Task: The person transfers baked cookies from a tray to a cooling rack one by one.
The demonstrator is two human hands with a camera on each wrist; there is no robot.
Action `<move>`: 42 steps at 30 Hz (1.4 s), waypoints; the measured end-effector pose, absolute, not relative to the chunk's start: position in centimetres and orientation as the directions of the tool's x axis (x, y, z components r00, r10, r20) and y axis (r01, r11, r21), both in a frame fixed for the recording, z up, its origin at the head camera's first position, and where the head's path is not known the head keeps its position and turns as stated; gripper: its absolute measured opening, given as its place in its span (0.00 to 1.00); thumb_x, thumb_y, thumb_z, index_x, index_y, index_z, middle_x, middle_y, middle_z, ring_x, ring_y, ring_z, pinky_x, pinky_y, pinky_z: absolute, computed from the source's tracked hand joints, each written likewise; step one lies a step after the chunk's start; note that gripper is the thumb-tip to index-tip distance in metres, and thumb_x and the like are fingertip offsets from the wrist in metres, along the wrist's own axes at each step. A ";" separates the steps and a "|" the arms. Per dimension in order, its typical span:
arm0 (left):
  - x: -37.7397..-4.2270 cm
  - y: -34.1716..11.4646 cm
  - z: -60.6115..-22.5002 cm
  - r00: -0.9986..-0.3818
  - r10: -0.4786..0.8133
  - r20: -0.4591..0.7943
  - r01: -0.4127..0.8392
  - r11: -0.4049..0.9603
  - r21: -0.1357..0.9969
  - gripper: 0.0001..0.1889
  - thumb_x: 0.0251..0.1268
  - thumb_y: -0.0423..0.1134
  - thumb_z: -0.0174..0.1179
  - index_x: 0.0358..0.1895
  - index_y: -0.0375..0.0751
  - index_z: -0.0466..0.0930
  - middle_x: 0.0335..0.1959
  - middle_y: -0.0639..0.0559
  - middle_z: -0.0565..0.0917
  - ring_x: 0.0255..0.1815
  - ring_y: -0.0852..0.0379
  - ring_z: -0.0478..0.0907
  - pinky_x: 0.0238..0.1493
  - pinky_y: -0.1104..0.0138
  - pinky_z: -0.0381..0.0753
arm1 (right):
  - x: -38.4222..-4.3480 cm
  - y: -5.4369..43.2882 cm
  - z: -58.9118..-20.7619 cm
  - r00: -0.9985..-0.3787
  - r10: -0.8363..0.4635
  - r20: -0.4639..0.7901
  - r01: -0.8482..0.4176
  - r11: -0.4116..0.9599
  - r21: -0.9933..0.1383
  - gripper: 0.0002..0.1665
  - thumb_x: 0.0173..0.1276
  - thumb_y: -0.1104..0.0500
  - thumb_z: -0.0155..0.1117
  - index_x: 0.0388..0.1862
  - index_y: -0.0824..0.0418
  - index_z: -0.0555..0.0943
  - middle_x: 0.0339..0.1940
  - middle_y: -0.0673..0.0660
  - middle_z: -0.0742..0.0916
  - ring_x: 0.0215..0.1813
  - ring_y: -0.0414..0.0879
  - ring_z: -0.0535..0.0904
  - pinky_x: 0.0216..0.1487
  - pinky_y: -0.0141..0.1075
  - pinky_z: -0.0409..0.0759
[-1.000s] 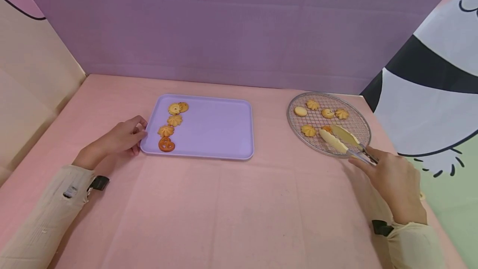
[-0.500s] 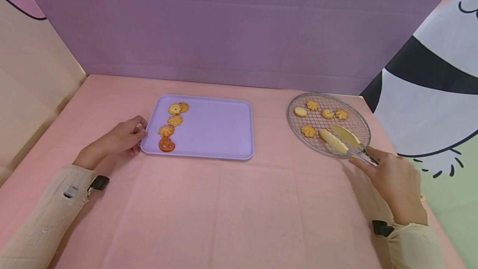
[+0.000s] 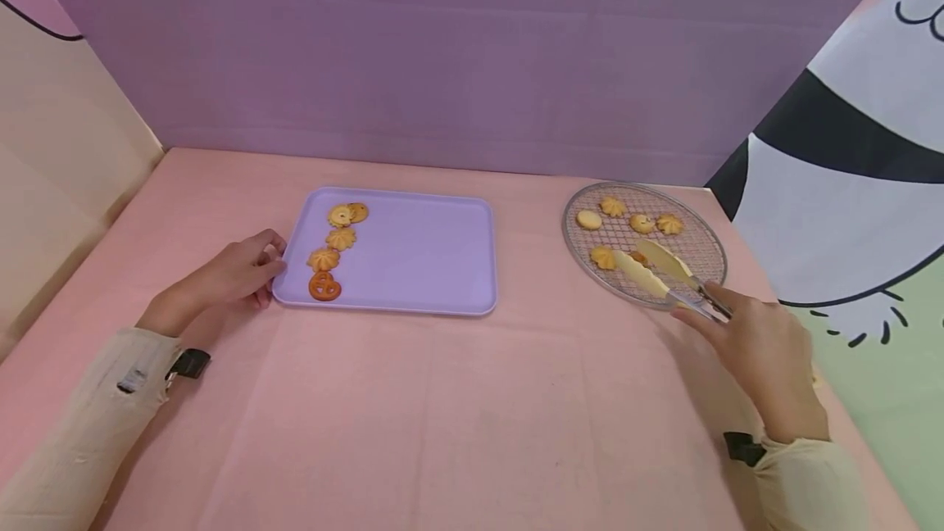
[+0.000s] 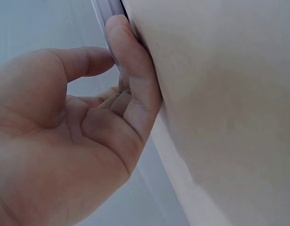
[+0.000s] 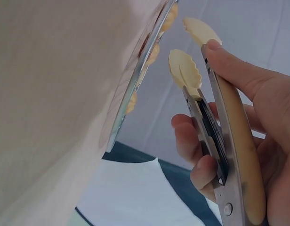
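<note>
At the left, a flat purple tray (image 3: 413,252) has its near-left edge pinched between the thumb and fingers of my left hand (image 3: 236,273). Along the tray's left side runs a row of cookies: a pretzel-shaped one (image 3: 324,286), flower-shaped ones (image 3: 341,238) and a round pair overlapping behind. My right hand (image 3: 763,351) grips metal tongs (image 3: 640,275) with cream scalloped tips. Those tips stand apart over the round wire rack (image 3: 696,251), and a brown cookie (image 3: 638,257) shows between them. In the right wrist view nothing is held by the tongs (image 5: 185,70).
Several other cookies lie on the rack, among them a smooth round one (image 3: 589,220) and a flower-shaped one (image 3: 602,258). Pink cloth (image 3: 472,400) covers the table. A purple backdrop (image 3: 472,56) rises behind, with a printed panel (image 3: 848,203) at the right.
The right hand and tongs have shifted slightly left over the rack, so the brown cookie now shows between the tips. The left hand stays at the tray edge. The head view has shifted slightly.
</note>
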State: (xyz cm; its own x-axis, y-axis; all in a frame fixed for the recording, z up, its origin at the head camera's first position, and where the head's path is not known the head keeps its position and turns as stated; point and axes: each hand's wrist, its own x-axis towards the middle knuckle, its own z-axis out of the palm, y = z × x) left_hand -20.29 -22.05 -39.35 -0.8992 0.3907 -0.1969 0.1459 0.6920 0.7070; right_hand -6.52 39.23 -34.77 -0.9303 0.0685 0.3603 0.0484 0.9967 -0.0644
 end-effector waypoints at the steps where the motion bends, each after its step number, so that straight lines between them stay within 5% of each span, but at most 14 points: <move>1: -20.3 -22.1 -39.4 -0.900 0.389 -0.198 0.143 0.690 0.709 0.15 0.77 0.34 0.48 0.58 0.30 0.61 0.25 0.45 0.78 0.20 0.54 0.77 0.23 0.66 0.82 | -6.6 39.0 -34.7 -0.929 0.059 0.365 0.037 0.997 -0.067 0.40 0.58 0.37 0.73 0.58 0.67 0.82 0.05 0.50 0.67 0.16 0.49 0.60 0.15 0.39 0.54; 13: -20.2 -22.1 -39.3 -0.899 0.395 -0.190 0.154 0.691 0.707 0.15 0.76 0.34 0.48 0.58 0.30 0.61 0.25 0.46 0.79 0.20 0.54 0.77 0.23 0.66 0.81 | -6.9 35.8 -34.0 -0.867 -0.114 0.485 -0.134 0.991 -0.007 0.39 0.51 0.39 0.78 0.56 0.63 0.84 0.06 0.49 0.67 0.13 0.46 0.59 0.14 0.38 0.56; 30: -20.4 -22.2 -39.6 -0.899 0.393 -0.192 0.151 0.691 0.707 0.15 0.77 0.33 0.48 0.59 0.29 0.61 0.25 0.45 0.79 0.19 0.54 0.78 0.23 0.66 0.82 | -7.8 31.2 -32.7 -0.818 -0.292 0.495 -0.312 0.949 0.044 0.39 0.51 0.38 0.77 0.58 0.57 0.82 0.22 0.61 0.85 0.15 0.45 0.67 0.13 0.37 0.61; 33: -20.4 -22.1 -39.6 -0.898 0.398 -0.185 0.157 0.685 0.711 0.16 0.76 0.33 0.49 0.59 0.29 0.61 0.25 0.46 0.79 0.19 0.55 0.77 0.23 0.66 0.82 | -8.3 30.1 -32.7 -0.788 -0.348 0.509 -0.367 0.928 0.065 0.39 0.55 0.34 0.72 0.57 0.58 0.81 0.32 0.63 0.89 0.17 0.49 0.74 0.12 0.38 0.64; 39: -20.4 -22.1 -39.6 -0.903 0.397 -0.163 0.171 0.680 0.713 0.15 0.76 0.33 0.50 0.57 0.28 0.62 0.23 0.47 0.79 0.18 0.56 0.78 0.21 0.66 0.81 | -9.3 27.5 -32.7 -0.760 -0.419 0.498 -0.434 0.896 0.092 0.51 0.63 0.20 0.45 0.58 0.62 0.82 0.42 0.65 0.89 0.18 0.54 0.78 0.11 0.34 0.62; 42: -20.4 -22.1 -39.5 -0.904 0.395 -0.163 0.168 0.679 0.715 0.14 0.76 0.32 0.50 0.57 0.28 0.62 0.22 0.46 0.78 0.18 0.55 0.77 0.21 0.66 0.81 | -9.7 26.1 -32.7 -0.750 -0.445 0.490 -0.458 0.883 0.101 0.48 0.60 0.23 0.57 0.58 0.62 0.81 0.44 0.63 0.89 0.19 0.53 0.78 0.11 0.36 0.64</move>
State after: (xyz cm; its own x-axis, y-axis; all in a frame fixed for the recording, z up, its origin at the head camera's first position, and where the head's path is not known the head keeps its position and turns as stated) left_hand -20.41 -22.11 -39.54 -0.9043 0.3946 -0.1629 0.1676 0.6791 0.7146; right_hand -9.69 26.06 -32.72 -0.7499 -0.4445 0.4899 -0.4575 0.8834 0.1012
